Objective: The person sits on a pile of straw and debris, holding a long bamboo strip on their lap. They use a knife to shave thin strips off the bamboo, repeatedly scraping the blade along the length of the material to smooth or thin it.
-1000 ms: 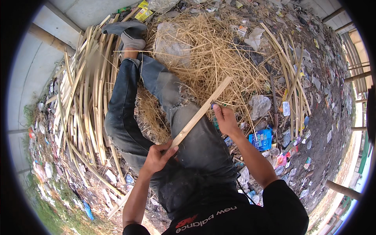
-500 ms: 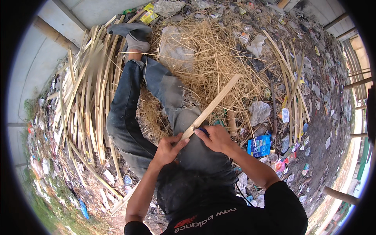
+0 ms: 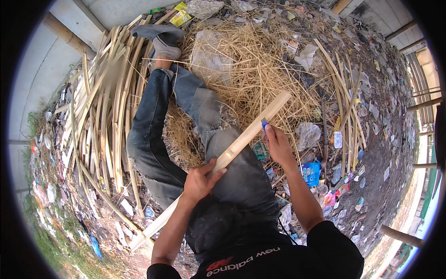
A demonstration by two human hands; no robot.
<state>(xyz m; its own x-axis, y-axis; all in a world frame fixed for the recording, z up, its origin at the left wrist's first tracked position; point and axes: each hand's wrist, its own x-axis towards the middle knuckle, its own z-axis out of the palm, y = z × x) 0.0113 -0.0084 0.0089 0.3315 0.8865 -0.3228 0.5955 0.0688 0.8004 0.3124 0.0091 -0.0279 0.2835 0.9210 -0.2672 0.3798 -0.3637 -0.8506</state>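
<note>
A long pale bamboo strip (image 3: 248, 135) lies slantwise across my thigh, its far end up and to the right over the shavings. My left hand (image 3: 200, 182) is closed around it, thumb on top, near my lap; the strip's near end passes under my left forearm. In my right hand (image 3: 279, 145) is a small blue-handled knife (image 3: 265, 124), fingers wrapped round the handle. Its short blade is at the right edge of the strip, toward the far end; whether it touches the wood I cannot tell. A node crosses the strip beyond my left hand.
Many bamboo strips (image 3: 107, 111) lie in a pile left of my legs, with a smaller bunch (image 3: 346, 102) at the right. Thin shavings (image 3: 251, 60) heap up ahead. A blue packet (image 3: 311, 173) and scattered litter lie on the ground at the right. A wall (image 3: 35, 83) stands at left.
My right hand with the knife has moved away from my left hand, up and right along the strip toward its far end. My left hand keeps its grip on the strip.
</note>
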